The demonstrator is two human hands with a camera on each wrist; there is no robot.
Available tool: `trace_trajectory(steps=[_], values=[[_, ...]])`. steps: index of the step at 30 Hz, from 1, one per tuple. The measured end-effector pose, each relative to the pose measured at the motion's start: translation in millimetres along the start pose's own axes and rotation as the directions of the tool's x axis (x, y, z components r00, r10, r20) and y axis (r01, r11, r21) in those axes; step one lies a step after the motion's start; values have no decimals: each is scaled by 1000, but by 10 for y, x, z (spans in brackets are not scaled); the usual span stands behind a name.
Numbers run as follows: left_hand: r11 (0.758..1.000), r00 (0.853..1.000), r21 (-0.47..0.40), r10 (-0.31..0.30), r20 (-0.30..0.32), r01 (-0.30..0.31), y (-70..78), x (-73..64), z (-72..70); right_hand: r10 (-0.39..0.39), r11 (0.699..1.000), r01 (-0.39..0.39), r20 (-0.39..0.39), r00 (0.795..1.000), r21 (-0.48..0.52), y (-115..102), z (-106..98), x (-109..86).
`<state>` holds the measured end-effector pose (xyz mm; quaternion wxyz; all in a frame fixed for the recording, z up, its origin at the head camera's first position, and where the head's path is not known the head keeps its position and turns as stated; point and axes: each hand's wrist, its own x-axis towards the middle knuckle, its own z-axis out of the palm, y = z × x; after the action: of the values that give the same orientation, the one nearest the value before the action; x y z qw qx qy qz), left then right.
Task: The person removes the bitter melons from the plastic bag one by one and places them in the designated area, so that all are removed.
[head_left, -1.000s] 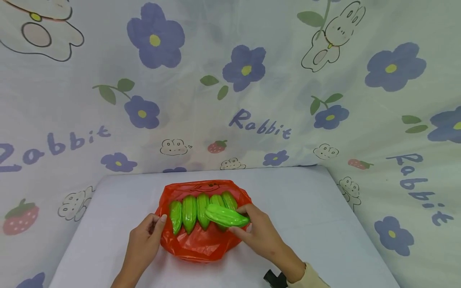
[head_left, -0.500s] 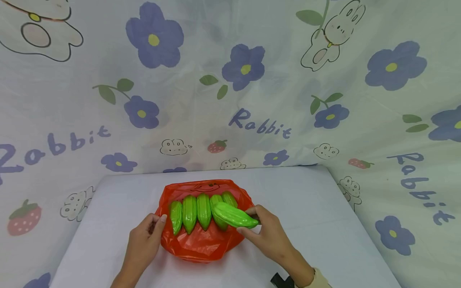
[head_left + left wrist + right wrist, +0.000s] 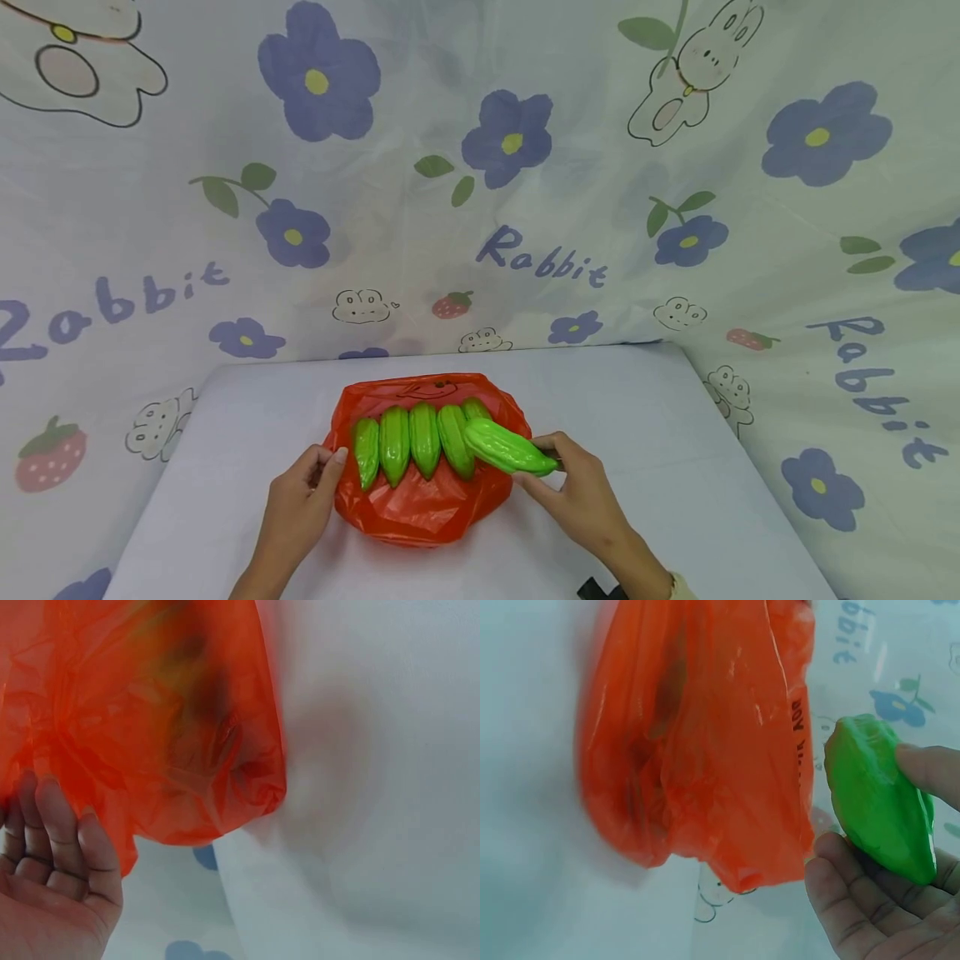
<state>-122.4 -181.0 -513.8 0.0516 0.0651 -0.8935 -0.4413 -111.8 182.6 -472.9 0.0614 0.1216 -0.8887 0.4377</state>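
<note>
A red plastic bag (image 3: pixel 420 517) lies on the table with its mouth spread open. Inside it several glossy green bitter melons (image 3: pixel 394 446) sit side by side in a row. My left hand (image 3: pixel 302 492) pinches the bag's left edge between thumb and fingers. At the bag's right side my right hand (image 3: pixel 577 492) grips one bitter melon (image 3: pixel 506 448) by its right tip, between thumb and fingers. This melon tilts over the right end of the row and partly covers the melon behind it. The right wrist view shows the held melon (image 3: pixel 877 795) beside the bag's outer wall.
A white-covered table (image 3: pixel 660 467) surrounds the bag. Behind it hangs a pale cloth (image 3: pixel 420 242) printed with flowers and rabbits. A dark object (image 3: pixel 600 590) shows beside the right wrist at the lower edge.
My right hand has moved right, carrying the held bitter melon from above the row towards the bag's right edge. The left hand and the bag stay where they were.
</note>
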Motion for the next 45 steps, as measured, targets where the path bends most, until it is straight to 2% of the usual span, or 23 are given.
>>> trace_trajectory(steps=[12, 17, 22, 28, 31, 39, 45], values=[[1000, 1000, -11, 17, -8, -17, 2, -5, 20, 8, 999, -1, -143, 990, 49, 188, -62, -140], [1000, 1000, 4, -17, -11, 17, -1, -10, 5, 21, 998, -8, -207, 978, 63, 269, -68, -176], [1000, 1000, -7, -6, -12, 6, 3, -4, -4, 35, 996, -11, -262, 964, 91, 342, -91, -201], [1000, 1000, -6, 11, -26, -11, -5, 3, 5, 56, 990, -16, -285, 957, 142, 407, -125, -220], [1000, 1000, -4, 7, -27, -7, -13, 1, 9, 87, 988, -45, -294, 952, 148, 437, -139, -233], [1000, 1000, -3, -11, -21, 11, -20, -12, 16, 161, 984, -130, -303, 939, 120, 518, -163, -274], [1000, 1000, -7, -1, -26, 1, -11, -4, 21, 162, 986, -140, -324, 932, 89, 585, -184, -279]])
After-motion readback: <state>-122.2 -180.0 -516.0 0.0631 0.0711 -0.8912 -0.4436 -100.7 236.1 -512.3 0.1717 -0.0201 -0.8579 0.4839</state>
